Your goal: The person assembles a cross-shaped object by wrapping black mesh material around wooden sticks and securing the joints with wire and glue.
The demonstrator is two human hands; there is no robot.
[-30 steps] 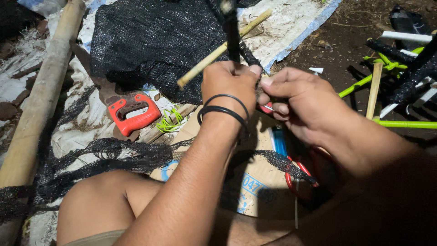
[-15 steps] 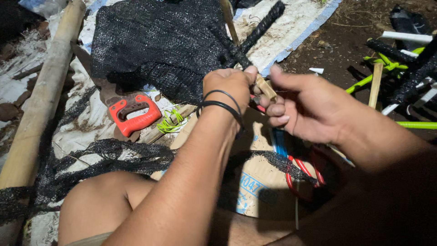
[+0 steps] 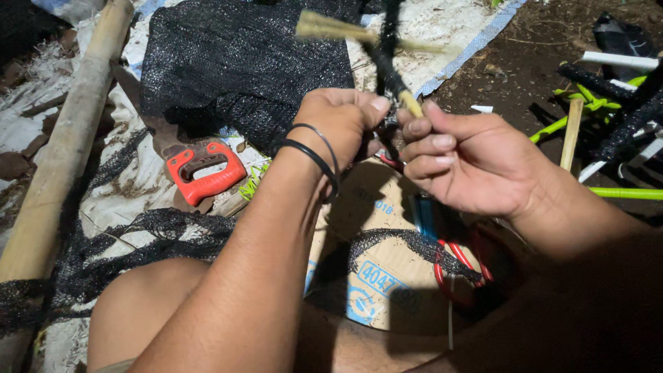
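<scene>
My left hand (image 3: 338, 121), with two black bands on its wrist, is closed around the joint of crossed thin bamboo sticks (image 3: 324, 26) wrapped in black mesh strip (image 3: 387, 65). Facing it, my right hand (image 3: 463, 159) pinches the bare end of one stick between thumb and forefinger. The sticks rise toward the top of the view, blurred. Both hands hover above a piece of brown cardboard (image 3: 376, 228) on my lap.
A black mesh sheet (image 3: 242, 62) lies on white sacking ahead. A saw with a red handle (image 3: 204, 173) lies to the left beside a thick bamboo pole (image 3: 62, 159). Green rods (image 3: 625, 193) and mesh-wrapped sticks (image 3: 597, 83) lie on soil at right. A loose mesh strip (image 3: 407, 242) crosses the cardboard.
The crossed sticks have turned in my hands: the wrapped one now stands more upright and a bare one swings across the top. My right thumb and forefinger have closed on the stick end.
</scene>
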